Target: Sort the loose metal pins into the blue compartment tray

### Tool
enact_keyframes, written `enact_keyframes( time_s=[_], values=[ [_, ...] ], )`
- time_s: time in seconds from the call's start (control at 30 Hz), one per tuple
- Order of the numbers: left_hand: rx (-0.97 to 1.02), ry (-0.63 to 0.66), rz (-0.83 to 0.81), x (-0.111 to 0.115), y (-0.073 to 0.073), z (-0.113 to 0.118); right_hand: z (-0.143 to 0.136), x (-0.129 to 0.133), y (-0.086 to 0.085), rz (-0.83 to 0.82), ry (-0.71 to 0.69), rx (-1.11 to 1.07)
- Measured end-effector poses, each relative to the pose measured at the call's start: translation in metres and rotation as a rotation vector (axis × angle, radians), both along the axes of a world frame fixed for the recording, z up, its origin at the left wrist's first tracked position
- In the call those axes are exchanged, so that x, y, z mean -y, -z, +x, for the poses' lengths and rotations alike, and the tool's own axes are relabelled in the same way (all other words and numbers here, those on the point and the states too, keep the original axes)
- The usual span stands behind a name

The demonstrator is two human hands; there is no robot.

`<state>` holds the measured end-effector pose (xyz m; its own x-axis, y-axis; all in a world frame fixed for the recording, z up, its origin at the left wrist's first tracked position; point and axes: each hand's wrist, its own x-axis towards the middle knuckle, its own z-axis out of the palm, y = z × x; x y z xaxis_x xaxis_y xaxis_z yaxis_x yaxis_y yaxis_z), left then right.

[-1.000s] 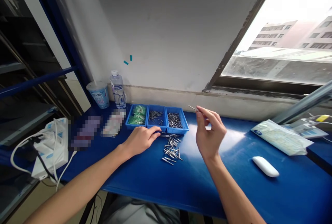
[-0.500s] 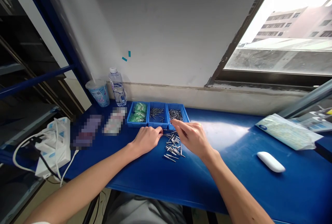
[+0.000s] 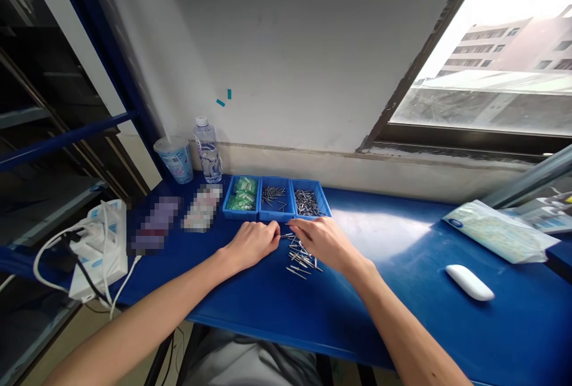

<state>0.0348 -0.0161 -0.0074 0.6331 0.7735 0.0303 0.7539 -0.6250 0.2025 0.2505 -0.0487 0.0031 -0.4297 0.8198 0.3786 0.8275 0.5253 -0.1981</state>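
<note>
My left hand [image 3: 254, 244] rests on the blue table, its thumb and forefinger pinched together; what is between them is too small to make out. My right hand [image 3: 325, 242] hovers just right of it, fingers closed on a thin metal piece whose tip barely shows. Below and between the hands lies a loose pile of silver blind rivets [image 3: 300, 257]. Behind them stand three joined blue bins. The left bin [image 3: 240, 215] holds green-and-clear packets [image 3: 243, 193], the middle bin [image 3: 276, 216] thin metal pins [image 3: 272, 195], the right bin [image 3: 322, 202] many small metal pieces [image 3: 305, 201].
A water bottle [image 3: 208, 151] and a patterned cup [image 3: 176, 159] stand back left. A white power strip [image 3: 103, 249] with cables lies at the left edge. On the right are a white mouse-shaped case [image 3: 469, 282] and a plastic packet [image 3: 498, 231].
My right hand has come down and left from the right bin's front edge to beside my left fingertips. My left hand stays put. The view has shifted slightly.
</note>
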Motion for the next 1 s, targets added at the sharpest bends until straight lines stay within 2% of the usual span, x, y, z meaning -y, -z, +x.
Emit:
enact_keyframes(
  time_s=[0.23, 0.43, 0.63, 0.77, 1.0],
  values=[
    [0.087, 0.035, 0.046, 0.001, -0.004, -0.01, 0.001, -0.001, 0.003, -0.043, -0.022, -0.012],
    [0.24, 0.051, 0.044, 0.001, -0.009, -0.014, -0.002, 0.002, -0.001, 0.002, -0.034, 0.002],
    [0.317, 0.103, 0.019, -0.001, -0.012, -0.02, -0.016, 0.008, 0.0, 0.086, -0.112, -0.122],
    [0.401, 0.182, -0.004, -0.002, -0.015, -0.024, -0.024, 0.011, 0.002, 0.134, -0.073, -0.146],
    [0.505, 0.218, 0.077, -0.005, -0.011, -0.027, -0.025, 0.011, 0.003, 0.101, -0.054, -0.165]
  ],
)
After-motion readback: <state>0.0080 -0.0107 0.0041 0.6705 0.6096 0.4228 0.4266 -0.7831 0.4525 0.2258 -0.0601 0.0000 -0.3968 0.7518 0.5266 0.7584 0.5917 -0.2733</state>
